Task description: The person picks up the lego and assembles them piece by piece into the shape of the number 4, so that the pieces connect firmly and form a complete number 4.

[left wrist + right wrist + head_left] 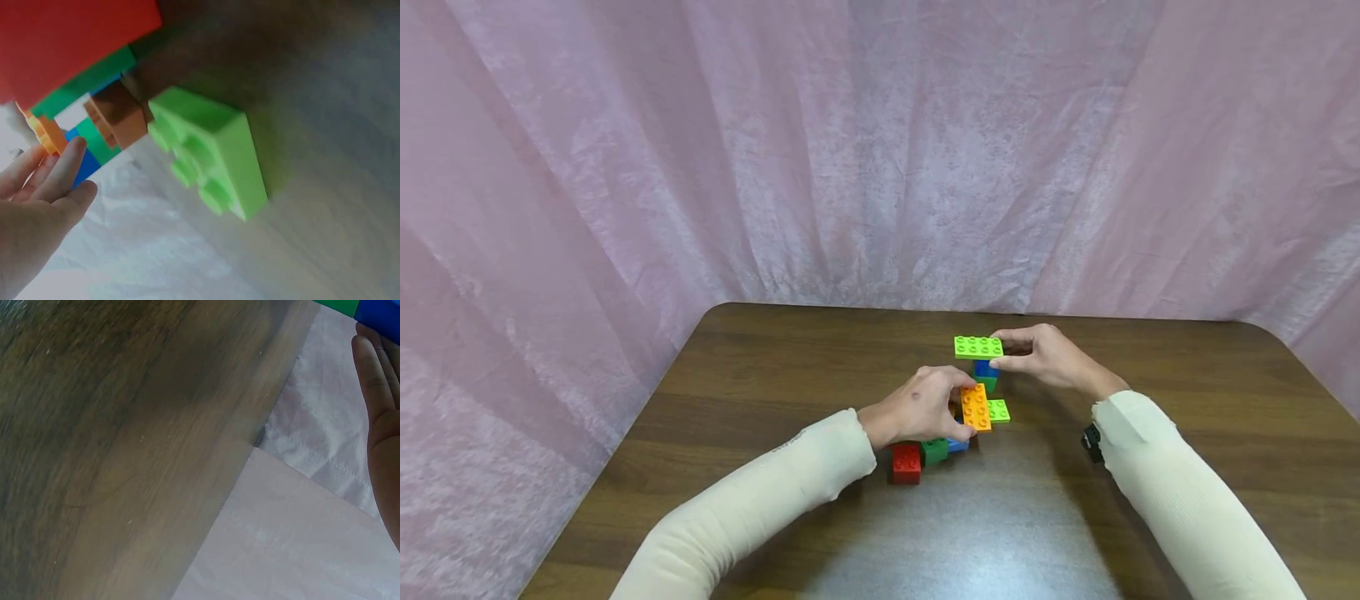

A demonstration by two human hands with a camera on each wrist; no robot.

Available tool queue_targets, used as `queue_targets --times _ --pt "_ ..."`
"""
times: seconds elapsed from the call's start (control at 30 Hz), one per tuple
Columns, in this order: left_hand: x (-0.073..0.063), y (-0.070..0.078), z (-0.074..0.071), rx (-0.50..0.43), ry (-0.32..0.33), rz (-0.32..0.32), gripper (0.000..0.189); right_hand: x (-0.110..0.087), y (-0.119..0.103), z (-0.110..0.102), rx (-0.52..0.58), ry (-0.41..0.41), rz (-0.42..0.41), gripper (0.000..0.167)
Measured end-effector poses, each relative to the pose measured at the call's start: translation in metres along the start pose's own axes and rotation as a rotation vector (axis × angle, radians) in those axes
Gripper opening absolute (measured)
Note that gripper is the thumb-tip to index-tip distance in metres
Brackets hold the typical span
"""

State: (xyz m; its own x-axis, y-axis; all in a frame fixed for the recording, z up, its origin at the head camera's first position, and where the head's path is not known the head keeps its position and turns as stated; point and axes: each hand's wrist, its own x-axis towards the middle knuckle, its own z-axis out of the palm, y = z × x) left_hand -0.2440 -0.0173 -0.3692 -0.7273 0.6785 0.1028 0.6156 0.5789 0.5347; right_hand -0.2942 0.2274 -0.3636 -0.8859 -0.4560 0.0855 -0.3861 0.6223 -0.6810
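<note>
My left hand (927, 406) pinches an orange building block (976, 408) between thumb and fingers at its two ends. My right hand (1051, 360) grips the right side of a block stack, its thumb and fingers around the blue block (985, 368) and a long lime green block (977, 347) on top. Under the blue one sits a green block (987, 383). In the right wrist view the fingers (375, 378) lie against blue. A small lime green block (999, 411) lies just right of the orange one; its studs face sideways in the left wrist view.
A red block (906, 463), a green block (935, 451) and a blue block (958, 445) lie in a row below my left hand. A brown block (119, 112) shows beyond them in the left wrist view. Pink curtain (880, 167) hangs behind the wooden table (760, 358).
</note>
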Motion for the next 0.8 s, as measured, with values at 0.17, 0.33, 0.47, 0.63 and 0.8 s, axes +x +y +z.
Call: queue_targets --times 0.17,0.33,0.47,0.63,0.8 --pt "-0.004 -0.004 -0.01 0.005 0.026 -0.009 0.061 0.001 0.001 0.001 0.009 0.005 -0.015 0.046" --pt "-0.008 -0.01 -0.019 0.004 0.042 -0.04 0.062 0.0 0.001 0.002 0.017 0.012 -0.01 0.045" --pt "-0.011 -0.014 -0.025 -0.02 0.07 -0.061 0.062 0.002 -0.001 0.004 0.023 0.011 -0.013 0.046" --pt "-0.016 -0.017 -0.031 -0.04 0.115 -0.062 0.063 0.005 -0.004 0.008 0.033 0.009 -0.02 0.047" --pt "-0.02 -0.02 -0.035 -0.054 0.157 -0.042 0.063 0.008 -0.006 0.01 0.044 0.007 -0.028 0.046"
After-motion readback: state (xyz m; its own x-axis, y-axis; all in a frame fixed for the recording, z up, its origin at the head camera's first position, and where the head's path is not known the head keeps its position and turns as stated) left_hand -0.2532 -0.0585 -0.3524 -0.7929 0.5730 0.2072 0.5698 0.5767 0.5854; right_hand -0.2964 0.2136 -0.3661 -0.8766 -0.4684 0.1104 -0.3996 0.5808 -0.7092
